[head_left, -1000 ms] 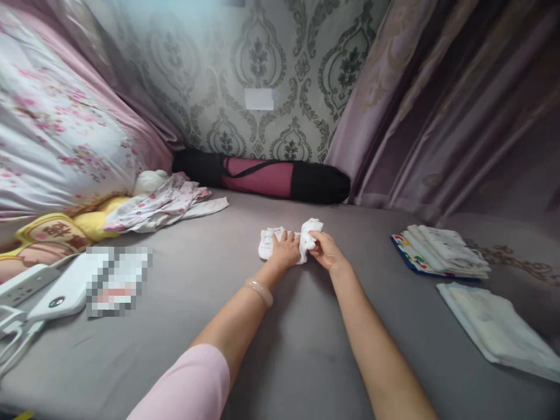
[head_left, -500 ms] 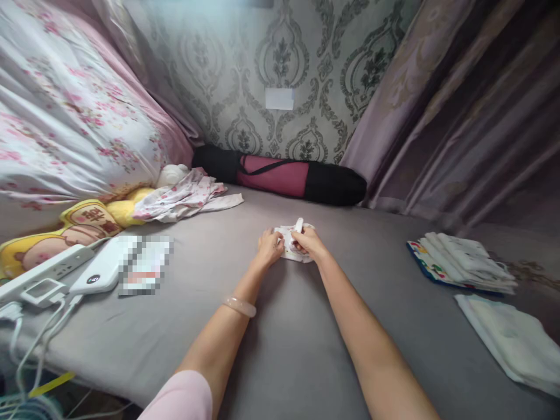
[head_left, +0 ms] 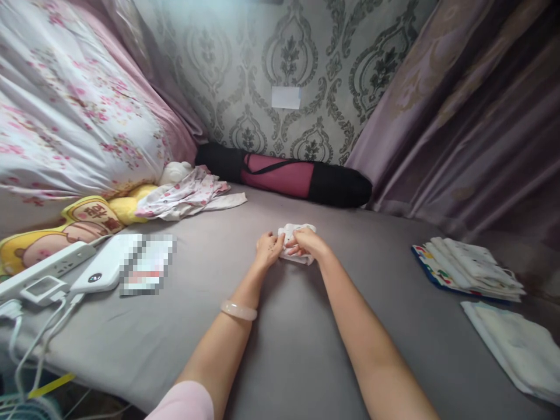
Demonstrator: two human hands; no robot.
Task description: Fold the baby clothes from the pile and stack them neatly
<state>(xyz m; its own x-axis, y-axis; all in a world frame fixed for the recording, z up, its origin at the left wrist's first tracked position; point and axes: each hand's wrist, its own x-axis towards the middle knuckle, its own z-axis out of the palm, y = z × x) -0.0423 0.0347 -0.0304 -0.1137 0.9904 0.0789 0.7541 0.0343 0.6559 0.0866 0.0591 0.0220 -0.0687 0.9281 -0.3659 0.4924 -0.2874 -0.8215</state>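
Note:
A small folded white cloth (head_left: 298, 228) with a fine dotted print lies on the grey sheet, in the middle of the head view. My left hand (head_left: 268, 249) grips its left edge, thumb against the cloth. Over its right part is my right hand (head_left: 310, 242), fingers bent and closed on the fabric; the fingertips are partly hidden. The cloth forms a compact, layered bundle between both hands.
To the right lie a stack of folded cloths (head_left: 475, 265) and a pale folded pad (head_left: 516, 344). A black and maroon long bag (head_left: 280, 177) runs along the wall. On the left are a crumpled garment (head_left: 186, 195), a power bank (head_left: 105, 265) and a power strip (head_left: 56, 265) with cables.
The flap that my right hand held upright now lies down on the cloth, which looks more compact. My left hand stays at its left edge. The view has shifted slightly.

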